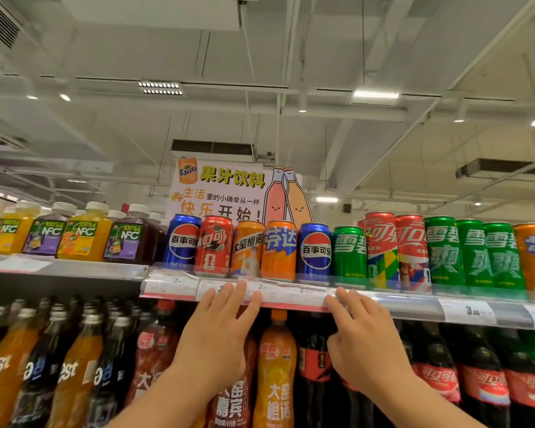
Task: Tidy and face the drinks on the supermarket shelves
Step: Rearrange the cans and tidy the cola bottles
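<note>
A row of drink cans stands on the top shelf: a blue Pepsi can [183, 240], a red cola can [214, 245], two orange cans [247, 248] [279, 250], a second Pepsi can [315, 253], then green Sprite cans [349, 256] and tall red cola cans [380, 250]. My left hand [220, 329] is raised with straight fingers touching the price-label rail [291, 296] under the orange cans. My right hand [357, 335] has its fingertips on the same rail below the second Pepsi can. Neither hand holds a can.
Juice bottles [84, 234] with white caps stand on the top shelf at the left. Large soda bottles [277, 372] fill the shelf below, behind my forearms. A Fanta cardboard sign [229, 193] rises behind the cans. More green and orange cans [504, 257] continue to the right.
</note>
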The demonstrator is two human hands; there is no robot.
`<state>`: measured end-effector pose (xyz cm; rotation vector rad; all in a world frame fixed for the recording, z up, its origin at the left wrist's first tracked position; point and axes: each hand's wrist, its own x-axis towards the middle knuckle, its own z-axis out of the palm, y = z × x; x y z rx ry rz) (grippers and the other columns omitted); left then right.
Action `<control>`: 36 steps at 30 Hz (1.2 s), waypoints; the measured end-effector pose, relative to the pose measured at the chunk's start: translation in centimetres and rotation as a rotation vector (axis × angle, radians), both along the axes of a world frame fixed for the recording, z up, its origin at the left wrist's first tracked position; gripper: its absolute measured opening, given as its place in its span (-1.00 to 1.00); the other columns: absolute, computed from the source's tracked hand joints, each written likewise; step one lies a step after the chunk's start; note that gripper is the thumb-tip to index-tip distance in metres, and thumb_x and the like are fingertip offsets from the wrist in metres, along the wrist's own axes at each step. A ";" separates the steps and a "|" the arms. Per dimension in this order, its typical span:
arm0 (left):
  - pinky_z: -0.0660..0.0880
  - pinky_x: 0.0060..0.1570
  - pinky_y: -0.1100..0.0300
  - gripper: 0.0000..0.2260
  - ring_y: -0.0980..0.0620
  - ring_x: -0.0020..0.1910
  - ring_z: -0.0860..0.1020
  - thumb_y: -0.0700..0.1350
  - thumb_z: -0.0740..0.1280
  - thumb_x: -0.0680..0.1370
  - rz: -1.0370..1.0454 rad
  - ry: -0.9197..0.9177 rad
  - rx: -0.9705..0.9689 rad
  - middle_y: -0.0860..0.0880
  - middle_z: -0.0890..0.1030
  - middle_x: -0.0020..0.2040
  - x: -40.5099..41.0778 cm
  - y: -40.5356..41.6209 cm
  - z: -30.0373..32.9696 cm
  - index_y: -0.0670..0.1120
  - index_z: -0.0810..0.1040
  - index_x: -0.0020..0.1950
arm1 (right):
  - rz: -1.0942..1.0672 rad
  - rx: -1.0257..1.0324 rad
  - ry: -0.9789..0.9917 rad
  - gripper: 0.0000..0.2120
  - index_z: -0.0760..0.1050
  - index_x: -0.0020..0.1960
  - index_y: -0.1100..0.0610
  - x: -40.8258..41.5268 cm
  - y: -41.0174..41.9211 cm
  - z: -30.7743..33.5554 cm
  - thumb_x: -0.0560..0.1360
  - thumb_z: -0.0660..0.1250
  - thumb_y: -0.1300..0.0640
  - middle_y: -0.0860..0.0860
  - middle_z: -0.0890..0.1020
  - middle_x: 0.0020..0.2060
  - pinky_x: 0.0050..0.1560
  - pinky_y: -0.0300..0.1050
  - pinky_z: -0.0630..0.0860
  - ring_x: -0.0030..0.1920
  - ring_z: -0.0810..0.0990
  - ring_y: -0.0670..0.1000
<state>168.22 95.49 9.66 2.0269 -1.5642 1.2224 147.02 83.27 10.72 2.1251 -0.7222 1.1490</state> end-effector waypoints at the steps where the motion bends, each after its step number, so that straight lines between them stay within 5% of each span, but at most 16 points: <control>1: -0.30 0.46 -0.07 -0.26 -0.10 0.54 -0.19 -0.01 0.15 0.51 -0.013 -0.012 0.006 -0.08 -0.20 0.58 0.3 0.0 0.2 0.07 -0.25 0.55 | 0.007 0.029 -0.032 -0.68 0.63 0.01 0.13 0.1 0.4 0.8 0.25 0.44 0.16 0.04 0.64 -0.03 -0.08 0.04 0.55 -0.03 0.61 0.16; 4: -0.27 0.46 -0.16 -0.26 -0.12 0.53 -0.16 -0.01 0.16 0.50 -0.043 -0.025 0.016 -0.09 -0.16 0.58 1.0 -0.1 0.4 0.07 -0.22 0.55 | 0.165 0.156 -0.189 -0.76 0.58 0.13 0.08 0.7 1.0 4.5 0.49 0.30 0.11 -0.04 0.55 0.12 0.00 -0.11 0.47 0.07 0.55 0.03; 7: -0.31 0.41 -0.23 -0.26 -0.15 0.51 -0.18 0.01 0.15 0.47 -0.056 -0.044 0.019 -0.11 -0.19 0.56 1.0 -0.6 0.1 0.04 -0.22 0.54 | 0.216 0.239 -0.211 -0.45 0.30 0.47 0.06 2.0 0.9 8.9 0.51 0.34 0.12 -0.05 0.28 0.46 0.20 -0.10 0.50 0.23 0.48 -0.02; 11: -0.34 0.39 -0.26 -0.26 -0.15 0.51 -0.21 0.02 0.14 0.47 -0.101 -0.046 0.015 -0.10 -0.22 0.56 1.6 -1.1 0.0 0.04 -0.22 0.54 | 0.111 0.339 -0.158 -0.21 0.00 0.58 0.04 4.0 0.3 11.9 0.50 0.38 0.08 -0.08 0.03 0.57 0.37 -0.04 0.32 0.50 0.20 0.04; 19: -0.33 0.41 -0.24 -0.25 -0.16 0.52 -0.22 0.04 0.11 0.45 -0.080 -0.052 0.020 -0.12 -0.24 0.57 2.0 -1.1 0.2 0.07 -0.23 0.54 | 0.028 0.336 -0.137 -0.21 0.06 0.56 0.04 4.7 -0.5 13.1 0.49 0.34 -0.20 0.00 0.20 0.48 0.12 0.02 0.56 0.32 0.44 0.09; 21: -0.16 0.43 -0.31 -0.21 -0.21 0.54 -0.09 0.07 0.20 0.40 -0.067 -0.074 0.015 -0.17 -0.11 0.58 1.5 -0.5 0.6 0.09 -0.09 0.56 | 0.027 0.329 -0.149 -0.29 0.21 0.48 0.06 4.5 -0.3 13.5 0.47 0.35 -0.23 -0.01 0.31 0.39 0.07 0.02 0.59 0.22 0.50 0.08; 22: 0.06 0.39 -0.36 -0.18 -0.27 0.50 0.13 0.10 0.32 0.31 -0.074 -0.078 0.038 -0.23 0.11 0.55 1.1 0.2 1.0 0.09 0.13 0.55 | 0.034 0.319 -0.165 -0.32 0.27 0.44 0.07 4.4 -0.1 13.6 0.46 0.36 -0.24 -0.01 0.34 0.34 0.04 0.04 0.60 0.17 0.52 0.07; 24: 0.49 0.10 -0.29 -0.16 -0.26 0.19 0.56 0.07 0.51 -0.02 -0.129 -0.068 0.056 -0.23 0.55 0.27 0.9 0.7 0.9 0.00 0.58 0.29 | 0.047 0.298 -0.190 -0.35 0.30 0.37 0.07 4.2 -0.1 13.5 0.44 0.37 -0.26 -0.02 0.36 0.27 -0.01 0.06 0.62 0.10 0.54 0.06; 26: 0.58 -0.05 -0.20 -0.19 -0.19 0.01 0.65 0.03 0.52 -0.14 -0.118 -0.124 0.008 -0.17 0.65 0.11 1.0 0.6 0.9 -0.04 0.68 0.13 | 0.088 0.304 -0.208 -0.35 0.30 0.33 0.05 4.0 -0.2 13.4 0.42 0.40 -0.27 -0.03 0.39 0.21 -0.06 0.03 0.62 0.01 0.54 0.03; 31: 0.61 -0.20 0.00 -0.50 0.00 -0.13 0.66 0.09 0.43 0.11 -0.200 -0.095 -0.131 0.01 0.67 -0.02 1.2 1.1 3.0 0.04 0.69 0.03 | 0.172 0.369 -0.243 -0.42 0.24 0.13 -0.08 3.7 -1.2 13.6 0.33 0.48 -0.26 -0.14 0.46 -0.04 -0.27 -0.17 0.51 -0.17 0.51 -0.09; 34: 0.55 0.04 -0.02 -0.53 -0.01 0.11 0.57 0.06 0.43 0.35 -0.158 -0.057 -0.242 0.00 0.58 0.17 1.6 1.7 6.1 -0.04 0.57 0.24 | 0.199 0.408 -0.250 -0.42 0.20 0.06 -0.11 3.7 -1.5 13.9 0.30 0.51 -0.24 -0.15 0.48 -0.11 -0.15 -0.05 0.60 -0.17 0.54 -0.09; 36: 0.41 0.26 -0.06 -0.42 -0.07 0.31 0.42 0.08 0.36 0.44 -0.081 -0.067 -0.287 -0.07 0.44 0.34 2.3 1.8 8.8 -0.10 0.40 0.41 | 0.221 0.410 -0.242 -0.39 0.22 0.17 -0.11 3.5 -1.3 14.0 0.32 0.52 -0.20 -0.10 0.51 0.07 -0.06 -0.05 0.60 -0.06 0.56 -0.05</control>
